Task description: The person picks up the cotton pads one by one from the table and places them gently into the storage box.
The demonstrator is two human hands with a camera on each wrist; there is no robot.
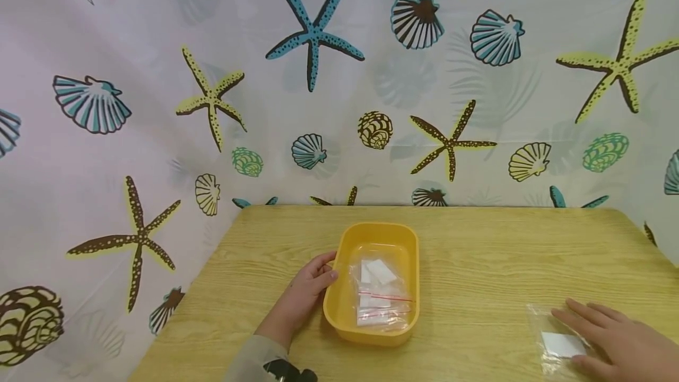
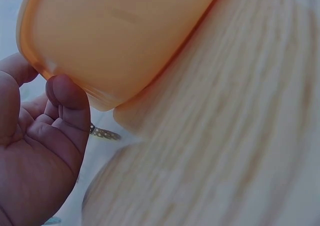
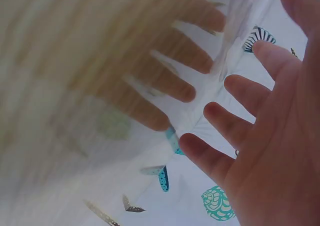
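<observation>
A yellow plastic tub [image 1: 371, 338] stands on the wooden table. My left hand [image 1: 307, 289] grips its left side, thumb near the rim and fingers against the outer wall; the left wrist view shows the fingertips at the tub's edge. Clear zip bags [image 1: 389, 298] with red seal lines and white pieces inside lie in the tub, overlapping. At the right, my right hand [image 1: 617, 338] lies over another clear bag [image 1: 563, 345] holding a white piece. The right wrist view shows that hand's fingers spread and fairly straight, with their reflection in the glossy tabletop.
The wood-grain table [image 1: 477, 252] reaches back to a pale curtain [image 1: 339, 111] printed with starfish and shells. The curtain also hangs along the left and right sides. A dark wrist mount [image 1: 289, 371] sits by the left sleeve.
</observation>
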